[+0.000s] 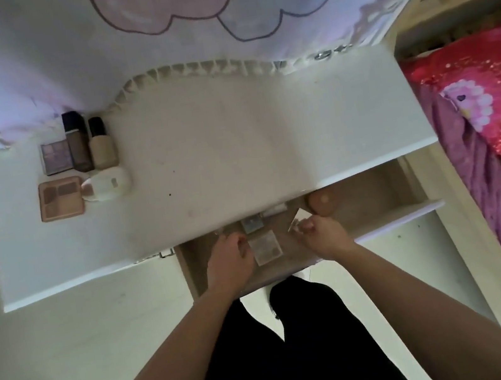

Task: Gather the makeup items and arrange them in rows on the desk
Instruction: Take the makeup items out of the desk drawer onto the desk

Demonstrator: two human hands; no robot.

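The right hand (325,237) pinches a small clear case (298,221) with its fingers inside the open drawer (373,199). The left hand (230,257) curls beside a pale palette (265,248); I cannot tell if it holds anything. Such a thin pinch may slip and drop the case before the desk (237,158).

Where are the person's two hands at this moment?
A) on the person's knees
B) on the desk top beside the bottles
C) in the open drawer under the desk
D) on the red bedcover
C: the left hand and the right hand both reach into the open drawer, where the right hand pinches a small pale item.
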